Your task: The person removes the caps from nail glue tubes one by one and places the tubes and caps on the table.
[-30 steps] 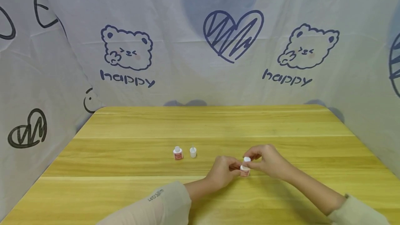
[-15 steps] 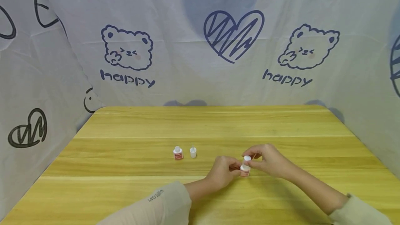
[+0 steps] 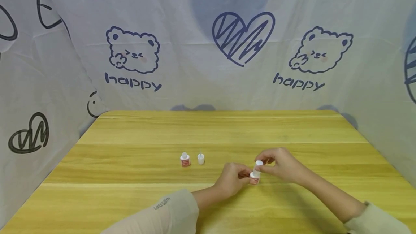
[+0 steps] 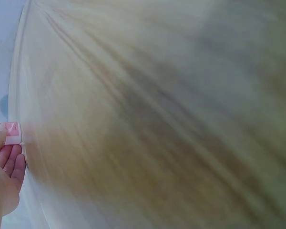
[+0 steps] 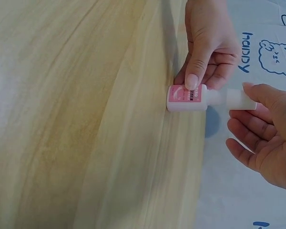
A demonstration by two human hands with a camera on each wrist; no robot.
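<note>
My left hand pinches a small white bottle with a pink label, upright on the table. Thumb and fingers of my right hand pinch its white cap. In the right wrist view the cap sits at the top end of the bottle's pale neck, most of which is bare; whether the two touch I cannot tell. The left wrist view catches only the label side of the bottle and part of the left hand at its left edge.
A second small bottle with a red label stands uncapped left of my hands. Beside it a white cap rests with a thin pin pointing up. Printed white cloth hangs behind the wooden table.
My right hand has risen slightly and shifted right with the cap, so more of the neck shows. The left hand and the bottle have stayed in place.
</note>
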